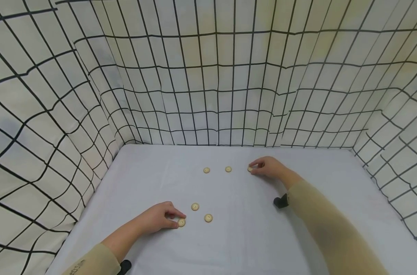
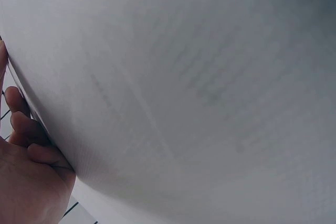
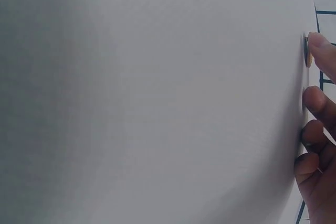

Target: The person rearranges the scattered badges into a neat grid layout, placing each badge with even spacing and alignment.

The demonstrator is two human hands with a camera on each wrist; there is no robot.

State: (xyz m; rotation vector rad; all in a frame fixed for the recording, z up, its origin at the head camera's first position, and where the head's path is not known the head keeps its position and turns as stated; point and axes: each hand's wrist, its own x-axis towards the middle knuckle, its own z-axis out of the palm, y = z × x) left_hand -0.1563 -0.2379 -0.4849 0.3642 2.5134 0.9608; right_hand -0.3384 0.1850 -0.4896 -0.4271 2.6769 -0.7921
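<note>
My left hand (image 1: 158, 218) is at the front left of the white-covered table, pinching a round beige button (image 1: 181, 222) between thumb and index finger. Two like buttons lie just to its right, one slightly farther back (image 1: 195, 206) and one (image 1: 208, 218) beyond it. Farther back, my right hand (image 1: 269, 168) holds another beige button (image 1: 250, 169) by its edges, at the right end of a row. The row's middle button (image 1: 228, 169) and left button (image 1: 206, 170) lie flat. In the right wrist view a fingertip meets the button (image 3: 308, 52); the left wrist view hides the left hand's button.
A white cloth (image 1: 249, 236) covers the table. White walls with a black grid net (image 1: 225, 91) rise at the back, left and right edges. Dark wrist devices show under the right sleeve (image 1: 280, 201) and left sleeve (image 1: 125, 266).
</note>
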